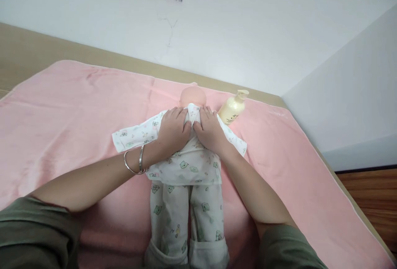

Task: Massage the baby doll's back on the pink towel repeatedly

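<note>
A baby doll lies on a pink blanket, its bald head (192,96) toward the wall. It wears a white patterned top (192,167) with both sleeves spread sideways and matching trousers (206,215) with turned-up cuffs. My left hand (175,130) rests flat on the left side of the top's chest, fingers stretched toward the shoulder. On the right side of the chest lies my right hand (211,130), also flat, fingers extended near the collar. The two thumbs are close together, a little apart. Neither hand grips the cloth visibly.
A cream pump bottle (233,107) leans at a tilt just right of the doll's shoulder. The pink blanket (77,116) covers most of a light wooden surface (27,41). A white wall (232,29) stands behind, and brown wood (369,194) shows at the lower right.
</note>
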The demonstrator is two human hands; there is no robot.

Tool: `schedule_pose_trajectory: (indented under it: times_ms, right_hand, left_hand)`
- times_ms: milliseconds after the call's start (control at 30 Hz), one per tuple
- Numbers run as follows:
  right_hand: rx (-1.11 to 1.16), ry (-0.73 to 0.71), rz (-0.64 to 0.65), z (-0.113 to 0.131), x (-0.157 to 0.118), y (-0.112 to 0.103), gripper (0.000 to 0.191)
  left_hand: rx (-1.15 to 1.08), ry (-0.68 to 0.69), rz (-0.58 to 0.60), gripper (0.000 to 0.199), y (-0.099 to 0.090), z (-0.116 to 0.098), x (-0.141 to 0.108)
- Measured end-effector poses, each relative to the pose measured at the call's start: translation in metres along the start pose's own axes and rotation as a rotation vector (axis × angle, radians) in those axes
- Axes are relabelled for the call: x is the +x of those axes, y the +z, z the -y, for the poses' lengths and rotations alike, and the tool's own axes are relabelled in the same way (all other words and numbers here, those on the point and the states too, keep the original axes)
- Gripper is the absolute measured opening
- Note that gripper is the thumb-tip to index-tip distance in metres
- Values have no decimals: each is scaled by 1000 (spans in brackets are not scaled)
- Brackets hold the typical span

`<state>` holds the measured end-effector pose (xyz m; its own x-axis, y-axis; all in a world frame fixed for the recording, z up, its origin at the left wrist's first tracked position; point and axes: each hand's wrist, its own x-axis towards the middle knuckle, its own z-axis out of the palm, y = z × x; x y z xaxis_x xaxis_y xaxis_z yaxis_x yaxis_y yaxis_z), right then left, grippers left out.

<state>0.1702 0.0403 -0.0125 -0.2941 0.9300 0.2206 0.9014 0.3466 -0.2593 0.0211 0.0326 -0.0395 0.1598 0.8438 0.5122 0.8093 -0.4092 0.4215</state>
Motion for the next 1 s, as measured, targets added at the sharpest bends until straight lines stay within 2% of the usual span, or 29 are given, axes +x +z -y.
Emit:
schedule_pose_trajectory:
  times_ms: [200,300,433,533,600,700,800,867,1000]
  right_hand:
    - [-12,-33,-12,-2,3,-7,54]
    - [-65,-43,-35,4,-4,-5,53]
    - [-128,-47,-97,20,-21,1,57]
    - [-93,-51,-128,21,-25,2,57]
    - [-38,-30,-111,13,-17,1,52]
    - [30,49,-66,-6,0,-1,42]
    - [10,69,-51,-16,10,-1,43]
    - [-28,53,-63,-13,7,1,47]
    - [-115,-4,-100,9,-14,3,57]
  left_hand:
    - [77,61,50,44,-6,-6,-6]
    - [112,86,47,40,-9,-6,-4]
    - [130,19,151,27,-14,0,11]
    - [140,-34,217,30,-17,2,17]
    - [181,-1,195,36,-16,-2,11]
    - [225,84,100,47,-12,-11,-7]
    - [215,120,51,51,-8,-16,-18]
    - [200,123,56,48,-8,-13,-15]
    - [148,105,127,31,-11,2,6]
